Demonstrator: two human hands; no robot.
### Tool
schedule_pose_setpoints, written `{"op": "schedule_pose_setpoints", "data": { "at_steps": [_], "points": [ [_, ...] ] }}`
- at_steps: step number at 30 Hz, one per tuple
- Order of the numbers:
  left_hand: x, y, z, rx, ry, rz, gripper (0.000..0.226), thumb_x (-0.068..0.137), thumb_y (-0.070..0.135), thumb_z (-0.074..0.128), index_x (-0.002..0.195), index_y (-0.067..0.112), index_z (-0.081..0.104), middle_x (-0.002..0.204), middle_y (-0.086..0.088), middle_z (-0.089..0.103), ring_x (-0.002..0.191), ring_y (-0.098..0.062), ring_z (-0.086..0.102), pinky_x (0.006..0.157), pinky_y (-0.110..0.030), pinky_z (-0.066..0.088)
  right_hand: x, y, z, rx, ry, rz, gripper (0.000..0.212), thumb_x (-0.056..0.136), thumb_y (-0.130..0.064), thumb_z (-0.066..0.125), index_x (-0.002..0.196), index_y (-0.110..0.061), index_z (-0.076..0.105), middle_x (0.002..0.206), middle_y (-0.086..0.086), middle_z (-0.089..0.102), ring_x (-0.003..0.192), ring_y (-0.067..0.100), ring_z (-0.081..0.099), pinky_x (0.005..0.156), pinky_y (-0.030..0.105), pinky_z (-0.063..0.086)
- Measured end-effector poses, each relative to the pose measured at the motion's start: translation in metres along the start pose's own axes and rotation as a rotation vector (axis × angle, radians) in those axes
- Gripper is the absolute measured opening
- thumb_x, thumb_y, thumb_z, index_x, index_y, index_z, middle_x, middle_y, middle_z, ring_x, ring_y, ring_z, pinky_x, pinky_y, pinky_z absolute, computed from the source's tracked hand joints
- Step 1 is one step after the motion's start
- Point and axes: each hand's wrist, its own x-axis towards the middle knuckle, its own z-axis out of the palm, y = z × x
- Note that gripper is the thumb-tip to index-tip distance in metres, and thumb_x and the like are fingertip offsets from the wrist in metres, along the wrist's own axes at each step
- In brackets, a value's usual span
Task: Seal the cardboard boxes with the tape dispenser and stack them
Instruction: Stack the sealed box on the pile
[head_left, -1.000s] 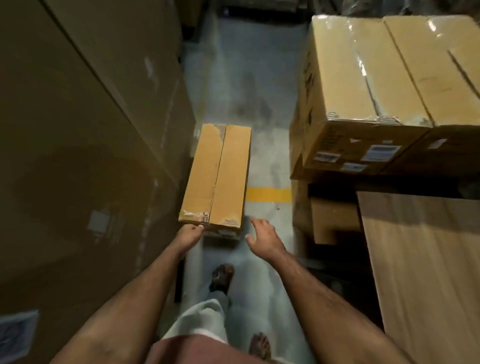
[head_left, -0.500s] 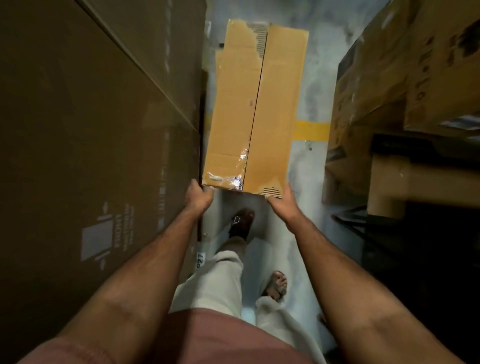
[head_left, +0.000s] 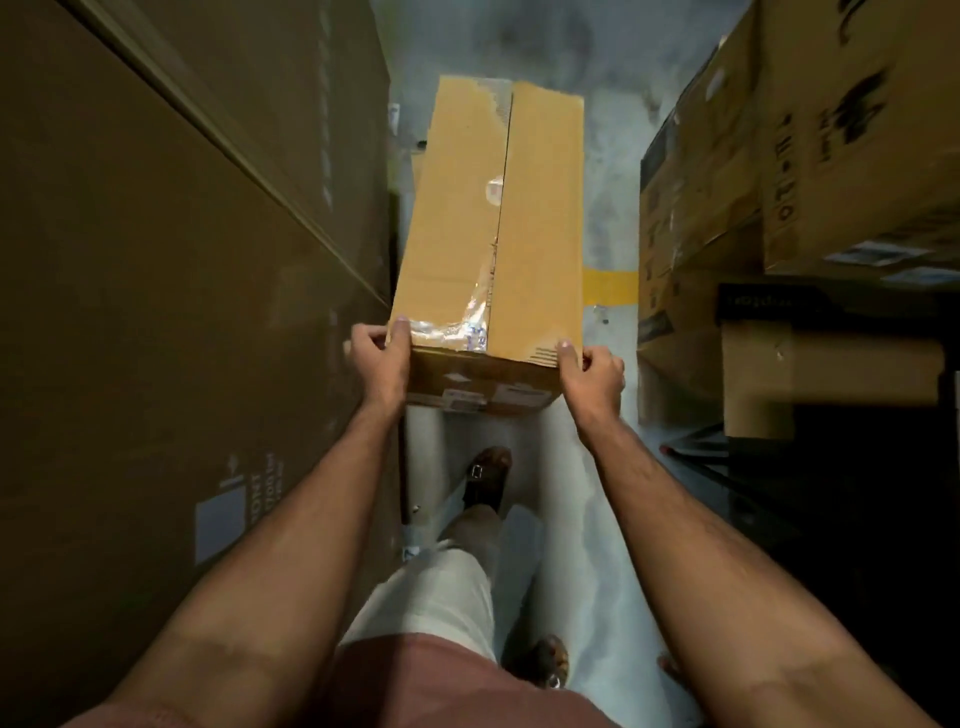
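Head view. A long cardboard box (head_left: 493, 228) is held above the grey floor (head_left: 566, 545) of a narrow aisle, its long axis running from 6 o'clock toward 12 o'clock. The two top flaps meet along a centre seam; wrinkled clear tape (head_left: 467, 322) lies on the near end of the left flap, and torn tape remnants show at the far end. Labels (head_left: 467, 399) are stuck on the near end face.

The left hand (head_left: 382, 358) grips the near left corner of the box, thumb on the top face, fingers curled round the side. The right hand (head_left: 592, 374) grips the near right corner in the same way, thumb tip on the top edge, fingers wrapped round the side. Both forearms extend from 6 o'clock toward the box.

At 9 o'clock a wall of large brown cartons (head_left: 171, 291) borders the aisle; one carries a pale printed panel (head_left: 221, 525). At 3 o'clock stand stacked cartons (head_left: 810, 171) with dark printing. A yellow floor stripe (head_left: 610, 286) shows just right of the box. Below the box, at 6 o'clock, are a sandalled foot (head_left: 485, 478), pale trousers (head_left: 436, 592) and a reddish shirt hem (head_left: 410, 680); a second foot (head_left: 543, 662) is just to the right.
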Motion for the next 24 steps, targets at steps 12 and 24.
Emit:
{"op": "schedule_pose_setpoints", "data": {
  "at_steps": [12, 24],
  "points": [
    [-0.222, 0.172, -0.101, -0.027, 0.186, 0.589, 0.029, 0.079, 0.036, 0.05, 0.082, 0.008, 0.058, 0.097, -0.017, 0.063, 0.085, -0.032, 0.054, 0.076, -0.035, 0.04, -0.156, -0.047, -0.209, 0.539, 0.406, -0.093, 0.043, 0.079, -0.05, 0.05, 0.099, -0.014, 0.062, 0.103, 0.008, 0.068, 0.092, 0.029, 0.064, 0.084, 0.044, 0.055],
    [-0.527, 0.126, -0.222, -0.274, 0.194, 0.976, 0.022, 0.094, 0.032, 0.049, 0.086, 0.011, 0.049, 0.097, -0.004, 0.051, 0.08, -0.013, 0.045, 0.065, -0.02, 0.028, -0.412, 0.077, -0.408, 0.658, 0.747, -0.446, 0.035, 0.091, -0.044, 0.052, 0.101, -0.013, 0.063, 0.1, 0.004, 0.065, 0.085, 0.02, 0.061, 0.06, 0.027, 0.041]
  ]
}}
